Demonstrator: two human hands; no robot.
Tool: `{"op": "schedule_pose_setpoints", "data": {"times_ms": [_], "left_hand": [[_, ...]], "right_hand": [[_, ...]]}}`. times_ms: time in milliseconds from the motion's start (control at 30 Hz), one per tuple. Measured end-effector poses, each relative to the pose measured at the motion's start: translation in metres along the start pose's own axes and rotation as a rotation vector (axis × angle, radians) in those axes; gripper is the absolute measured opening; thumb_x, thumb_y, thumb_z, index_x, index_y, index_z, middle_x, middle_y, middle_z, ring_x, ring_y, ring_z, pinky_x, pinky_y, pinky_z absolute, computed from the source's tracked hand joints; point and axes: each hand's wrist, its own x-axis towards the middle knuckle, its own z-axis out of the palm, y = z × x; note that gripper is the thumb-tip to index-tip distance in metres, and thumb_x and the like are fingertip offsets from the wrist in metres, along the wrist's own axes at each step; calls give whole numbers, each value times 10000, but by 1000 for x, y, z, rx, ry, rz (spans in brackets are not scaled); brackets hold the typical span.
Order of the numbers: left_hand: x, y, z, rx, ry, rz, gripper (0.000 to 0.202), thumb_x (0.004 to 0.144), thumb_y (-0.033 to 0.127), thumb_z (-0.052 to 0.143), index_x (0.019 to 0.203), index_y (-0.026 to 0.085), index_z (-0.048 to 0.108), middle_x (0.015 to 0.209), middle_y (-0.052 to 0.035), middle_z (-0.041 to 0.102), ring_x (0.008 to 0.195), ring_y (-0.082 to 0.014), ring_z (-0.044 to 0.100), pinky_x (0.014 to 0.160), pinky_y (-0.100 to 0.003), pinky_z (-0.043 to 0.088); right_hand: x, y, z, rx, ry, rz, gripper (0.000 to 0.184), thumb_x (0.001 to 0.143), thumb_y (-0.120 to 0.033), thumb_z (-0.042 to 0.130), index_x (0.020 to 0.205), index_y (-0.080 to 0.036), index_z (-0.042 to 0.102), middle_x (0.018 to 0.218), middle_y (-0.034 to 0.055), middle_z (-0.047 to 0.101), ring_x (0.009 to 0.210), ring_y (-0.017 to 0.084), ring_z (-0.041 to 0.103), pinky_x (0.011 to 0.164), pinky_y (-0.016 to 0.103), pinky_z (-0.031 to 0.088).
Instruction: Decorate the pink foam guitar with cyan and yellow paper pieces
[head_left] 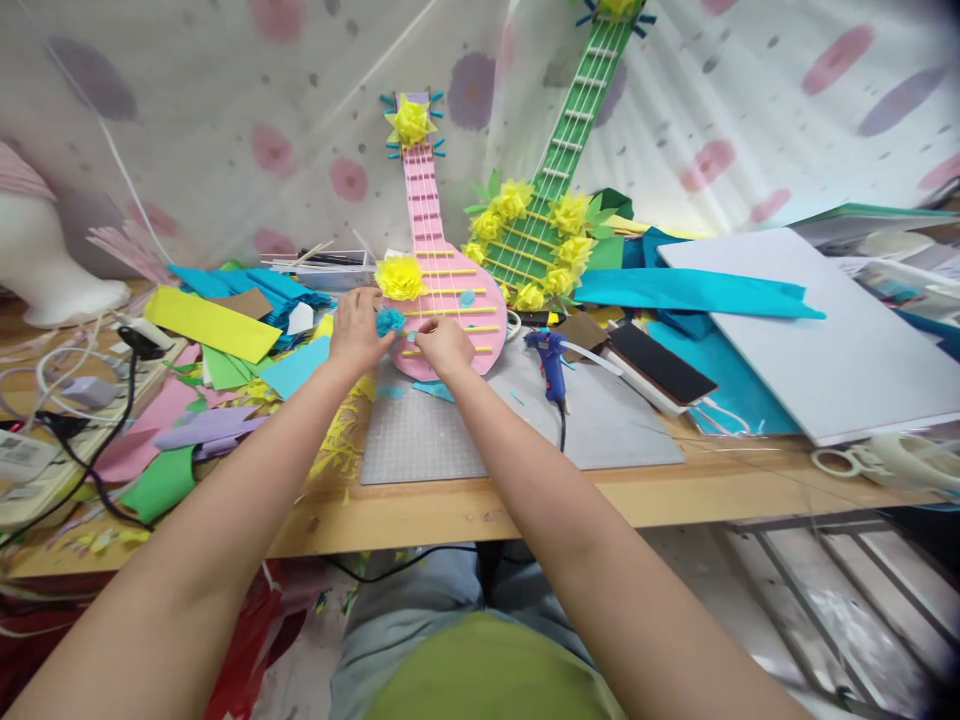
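Observation:
A pink toy guitar (450,262) made of paper leans upright against the back sheet, with yellow strips across its body and white strings. One yellow paper flower (400,278) is on its body and another on its head. My left hand (354,328) is at the guitar's left edge, thumb and fingers closed on a crumpled blue paper flower (389,321). On the lower body, my right hand (446,347) has its fingertips pinched together beside a small pale-blue paper disc (412,338); whether they grip it is unclear. A second blue disc (467,299) lies higher on the body.
A green paper guitar (566,165) with yellow flowers stands behind. On the grey cutting mat (420,440) rests a blue glue gun (551,365), with a phone (660,362) to its right. Coloured paper scraps (214,330) and cables crowd the left; a white board (817,320) lies right.

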Motion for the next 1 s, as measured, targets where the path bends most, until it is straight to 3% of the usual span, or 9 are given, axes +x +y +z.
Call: {"op": "schedule_pose_setpoints", "data": {"times_ms": [367,767,1000], "left_hand": [[2,-5,2,-5,-11,-20,478,640,198,648,1074,202,449,1118,-100,520,1104,-286,458,971,-436,360],[1,-4,2,-5,-26,-29,459,646,195,646,1062,202,453,1103,-104,512,1109,-291,448,966,-437,359],[0,-3,1,-6,-24,-24,450,650,197,651,1053,208,451,1101,-98,514,1097,-281,453,961,-427,363]], "right_hand": [[-2,-16,0,-65,-73,59,244,721,-290,553,919,-223,678,1018,66,691,983,263,630,783,360,478],[0,-17,-2,-7,-128,91,288,740,-385,564,929,-209,691,954,83,699,923,239,636,765,332,475],[4,-15,3,40,-134,74,251,736,-317,575,945,-236,686,914,47,705,889,195,640,770,293,472]]}}
